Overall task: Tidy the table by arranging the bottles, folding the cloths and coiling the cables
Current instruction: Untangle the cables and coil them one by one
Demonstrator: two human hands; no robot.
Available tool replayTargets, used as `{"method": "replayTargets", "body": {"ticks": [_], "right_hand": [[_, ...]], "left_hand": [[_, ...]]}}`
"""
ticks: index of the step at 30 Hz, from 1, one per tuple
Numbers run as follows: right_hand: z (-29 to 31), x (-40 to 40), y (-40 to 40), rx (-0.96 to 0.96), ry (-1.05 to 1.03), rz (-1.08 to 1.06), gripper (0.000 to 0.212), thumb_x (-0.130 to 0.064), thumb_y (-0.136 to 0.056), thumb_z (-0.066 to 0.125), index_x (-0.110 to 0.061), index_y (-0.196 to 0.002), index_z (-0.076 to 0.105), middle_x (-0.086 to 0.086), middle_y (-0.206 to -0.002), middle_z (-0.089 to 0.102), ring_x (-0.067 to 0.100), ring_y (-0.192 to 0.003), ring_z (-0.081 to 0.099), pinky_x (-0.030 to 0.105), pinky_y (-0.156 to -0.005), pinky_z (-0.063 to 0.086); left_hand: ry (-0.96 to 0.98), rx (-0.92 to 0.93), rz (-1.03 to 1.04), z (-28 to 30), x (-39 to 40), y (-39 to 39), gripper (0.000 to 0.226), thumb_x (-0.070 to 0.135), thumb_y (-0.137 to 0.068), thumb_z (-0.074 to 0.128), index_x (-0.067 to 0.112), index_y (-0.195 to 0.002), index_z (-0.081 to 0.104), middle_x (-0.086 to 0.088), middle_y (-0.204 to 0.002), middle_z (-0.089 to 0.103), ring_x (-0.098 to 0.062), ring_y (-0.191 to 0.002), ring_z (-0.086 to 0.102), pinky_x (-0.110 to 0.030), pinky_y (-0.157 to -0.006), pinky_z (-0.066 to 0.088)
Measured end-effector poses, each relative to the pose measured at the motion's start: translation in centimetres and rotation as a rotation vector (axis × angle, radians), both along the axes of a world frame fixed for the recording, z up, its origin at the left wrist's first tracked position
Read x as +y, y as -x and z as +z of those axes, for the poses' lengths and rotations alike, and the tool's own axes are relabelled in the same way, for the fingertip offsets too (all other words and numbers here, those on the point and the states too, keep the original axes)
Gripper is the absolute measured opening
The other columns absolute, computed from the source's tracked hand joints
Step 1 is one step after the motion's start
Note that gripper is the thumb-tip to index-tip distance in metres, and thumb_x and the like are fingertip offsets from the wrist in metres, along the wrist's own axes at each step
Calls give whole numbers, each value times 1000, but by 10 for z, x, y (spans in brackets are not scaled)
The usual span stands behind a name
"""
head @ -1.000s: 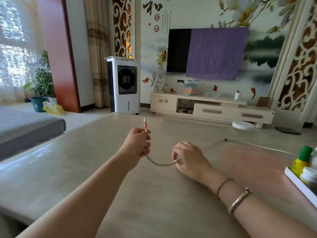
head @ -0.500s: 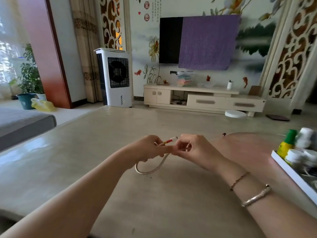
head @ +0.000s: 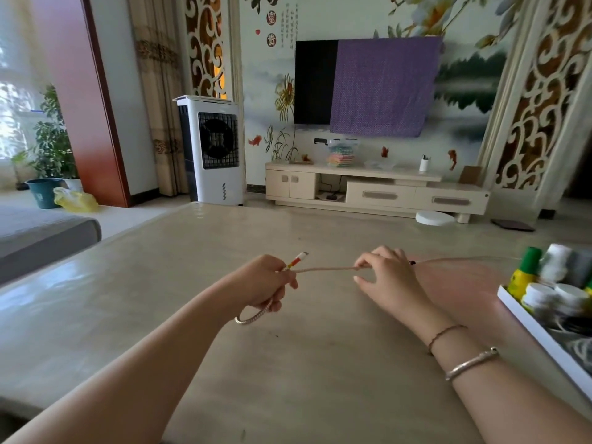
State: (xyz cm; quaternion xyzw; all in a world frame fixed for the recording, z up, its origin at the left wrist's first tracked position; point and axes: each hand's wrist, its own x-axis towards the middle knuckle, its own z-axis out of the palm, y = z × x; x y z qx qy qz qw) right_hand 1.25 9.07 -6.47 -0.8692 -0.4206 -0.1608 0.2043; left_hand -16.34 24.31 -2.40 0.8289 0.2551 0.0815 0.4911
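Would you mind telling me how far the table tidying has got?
Done: bottles stand in the white tray. In hand: the left hand grips one loop of the cable; the right hand pinches it further along. Left: the rest trails uncoiled. No cloths on the table.

The white tray (head: 531, 318) runs off the right edge. The bottles (head: 559, 283) in it are blurred, labels unreadable.

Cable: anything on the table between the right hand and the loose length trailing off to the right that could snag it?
Nothing visible. The cable runs from the left hand through the right hand over bare table; the tray sits nearer, apart.
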Motion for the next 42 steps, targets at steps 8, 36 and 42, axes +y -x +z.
{"method": "replayTargets", "body": {"ticks": [8, 36, 42], "right_hand": [[11, 5, 7, 170, -141, 118, 31, -36, -93, 59, -14, -72, 58, -5, -60, 51, 14, -59, 49, 30, -57, 35], [19, -6, 28, 410, 45, 319, 16, -24, -87, 64, -35, -98, 60, -12, -106, 56, 9, -96, 49, 18, -77, 41], [21, -18, 19, 348, 270, 301, 19, -29, -82, 65, -34, -99, 59, -14, -107, 54, 4, -105, 44, 26, -92, 38]], "left_hand": [[62, -244, 204, -10, 7, -9, 16, 11, -100, 40, 9, -89, 52, -2, -52, 59, -18, -43, 62, -23, -50, 43], [488, -532, 211, -15, -13, -34, 20, 8, -100, 46, 9, -82, 54, -3, -74, 51, -13, -72, 53, -22, -74, 45], [664, -580, 249, -12, -1, -24, 14, 11, -102, 41, 8, -90, 48, -4, -71, 50, -20, -78, 66, -38, -85, 53]]}}
